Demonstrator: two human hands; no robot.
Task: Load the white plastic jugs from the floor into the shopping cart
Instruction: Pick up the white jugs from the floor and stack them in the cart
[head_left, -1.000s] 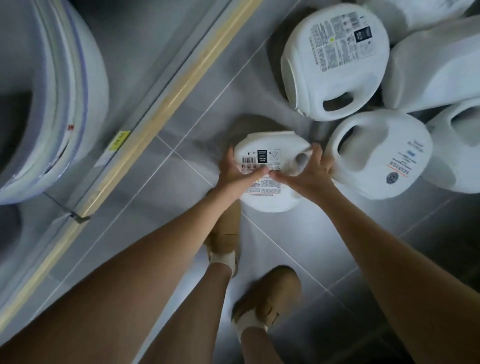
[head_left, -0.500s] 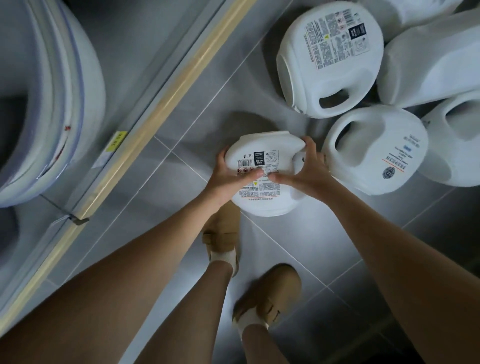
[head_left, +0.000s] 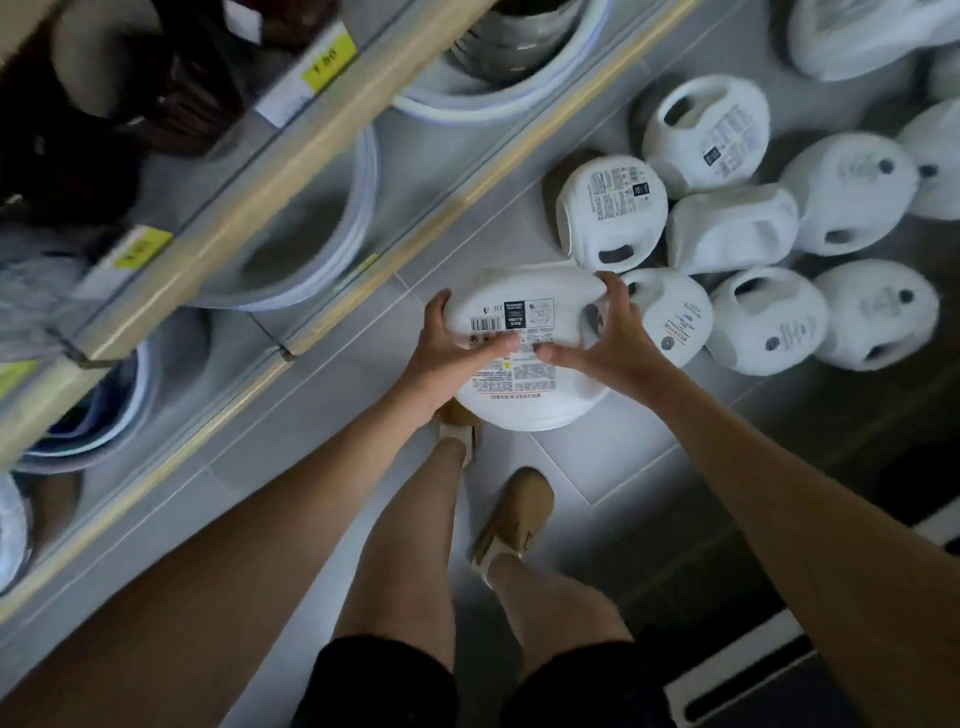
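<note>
While the left hand and right hand clamped its two sides, the held jug hung over one tan shoe — beyond the grip and to its right, the other jugs lay clustered on the tiled floor.

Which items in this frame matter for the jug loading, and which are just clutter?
Job:
- held jug, gripped by left hand and right hand
- white jugs on the floor

Lying about:
- basins on the shelves
- yellow price tags
</note>
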